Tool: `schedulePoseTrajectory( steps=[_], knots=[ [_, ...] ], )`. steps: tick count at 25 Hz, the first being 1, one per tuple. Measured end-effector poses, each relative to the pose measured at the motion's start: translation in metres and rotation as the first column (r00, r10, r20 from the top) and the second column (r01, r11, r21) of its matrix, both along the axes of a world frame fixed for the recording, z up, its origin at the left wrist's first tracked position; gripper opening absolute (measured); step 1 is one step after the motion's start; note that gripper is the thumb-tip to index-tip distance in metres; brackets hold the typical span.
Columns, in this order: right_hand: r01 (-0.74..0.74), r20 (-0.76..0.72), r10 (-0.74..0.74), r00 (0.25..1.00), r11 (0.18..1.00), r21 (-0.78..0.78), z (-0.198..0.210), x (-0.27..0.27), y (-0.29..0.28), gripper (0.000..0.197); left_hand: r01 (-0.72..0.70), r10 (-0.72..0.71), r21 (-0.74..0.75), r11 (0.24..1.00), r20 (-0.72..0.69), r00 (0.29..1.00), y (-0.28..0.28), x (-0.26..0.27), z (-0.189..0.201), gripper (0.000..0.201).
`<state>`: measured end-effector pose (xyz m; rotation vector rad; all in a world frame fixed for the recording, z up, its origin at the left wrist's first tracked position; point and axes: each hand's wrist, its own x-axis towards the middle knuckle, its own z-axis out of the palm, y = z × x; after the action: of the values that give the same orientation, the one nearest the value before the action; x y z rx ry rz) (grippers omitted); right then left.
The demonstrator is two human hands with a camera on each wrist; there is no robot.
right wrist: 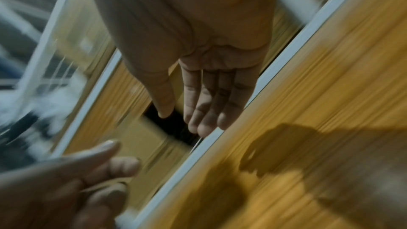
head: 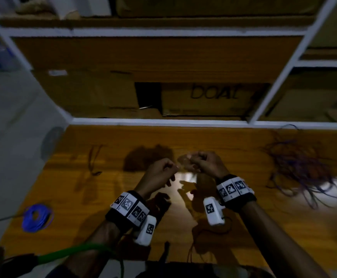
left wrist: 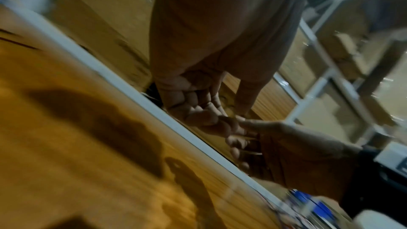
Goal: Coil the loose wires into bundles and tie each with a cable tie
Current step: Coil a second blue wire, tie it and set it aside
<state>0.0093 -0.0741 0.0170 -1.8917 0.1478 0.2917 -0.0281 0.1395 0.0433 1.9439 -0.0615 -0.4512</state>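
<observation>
I held both hands raised; left hand [head: 162, 172] fingers curled, pinching something thin, right hand [head: 207, 163] curled beside it; loose wires [head: 302, 167] lay right of my right fingers, nearer that hand

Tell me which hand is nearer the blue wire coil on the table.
Left. The left hand is raised above the table's middle, right of and beyond the blue wire coil at the left edge. The right hand is just beyond the left hand, farther right.
</observation>
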Motion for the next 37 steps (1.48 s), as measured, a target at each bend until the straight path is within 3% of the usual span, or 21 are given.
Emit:
schedulePoseTrajectory(
  steps=[1, 4, 6, 10, 12, 15, 16, 18, 22, 26, 30, 33, 37],
  knots=[
    [0.05, 0.03, -0.049, 0.998, 0.998, -0.037, 0.001, -0.008, -0.021, 0.003, 0.058, -0.058, 0.009, 0.998, 0.021, 0.998, -0.017, 0.007, 0.004, 0.025],
    [0.213, 0.071, -0.206, 0.976, 0.968, -0.129, -0.002, -0.033, -0.083, 0.015, 0.202, -0.204, 0.038, 0.979, 0.047, 0.978, -0.062, 0.025, 0.009, 0.024],
    [0.339, 0.072, -0.331, 0.941, 0.915, -0.219, -0.011, -0.055, -0.122, 0.007, 0.278, -0.279, 0.035, 0.96, 0.024, 0.96, -0.088, 0.032, 0.006, 0.024],
    [0.498, 0.041, -0.529, 0.848, 0.768, -0.402, -0.029, -0.103, -0.179, 0.039, 0.401, -0.399, 0.024, 0.916, -0.056, 0.915, -0.122, 0.031, -0.01, 0.025],
    [0.588, 0.113, -0.62, 0.777, 0.648, -0.485, -0.034, -0.122, -0.194, 0.044, 0.462, -0.459, 0.027, 0.887, -0.066, 0.886, -0.133, 0.026, -0.019, 0.026],
    [0.734, 0.308, -0.725, 0.615, 0.385, -0.56, -0.041, -0.137, -0.204, 0.05, 0.488, -0.482, 0.045, 0.871, -0.106, 0.87, -0.144, 0.024, -0.026, 0.028],
    [0.754, 0.333, -0.741, 0.582, 0.339, -0.562, -0.045, -0.139, -0.207, 0.056, 0.498, -0.49, 0.063, 0.865, -0.11, 0.865, -0.147, 0.025, -0.029, 0.028],
    [0.728, 0.287, -0.746, 0.601, 0.363, -0.581, -0.052, -0.138, -0.215, 0.063, 0.507, -0.498, 0.094, 0.857, -0.105, 0.861, -0.153, 0.027, -0.034, 0.026],
    [0.655, 0.233, -0.671, 0.704, 0.486, -0.578, -0.057, -0.13, -0.221, 0.05, 0.51, -0.501, 0.112, 0.853, -0.094, 0.86, -0.158, 0.032, -0.041, 0.026],
    [0.666, 0.286, -0.639, 0.714, 0.496, -0.556, -0.051, -0.12, -0.214, 0.058, 0.504, -0.49, 0.114, 0.856, -0.132, 0.862, -0.162, 0.032, -0.045, 0.026],
    [0.633, 0.234, -0.618, 0.75, 0.569, -0.525, -0.042, -0.1, -0.228, 0.067, 0.491, -0.474, 0.107, 0.865, -0.151, 0.868, -0.166, 0.03, -0.046, 0.025],
    [0.616, 0.268, -0.564, 0.781, 0.628, -0.475, -0.03, -0.078, -0.239, 0.046, 0.488, -0.47, 0.108, 0.866, -0.155, 0.869, -0.17, 0.03, -0.047, 0.025],
    [0.552, 0.417, -0.389, 0.821, 0.727, -0.409, -0.023, -0.075, -0.232, 0.02, 0.455, -0.446, 0.058, 0.889, -0.121, 0.887, -0.181, 0.031, -0.035, 0.021]
  ],
)
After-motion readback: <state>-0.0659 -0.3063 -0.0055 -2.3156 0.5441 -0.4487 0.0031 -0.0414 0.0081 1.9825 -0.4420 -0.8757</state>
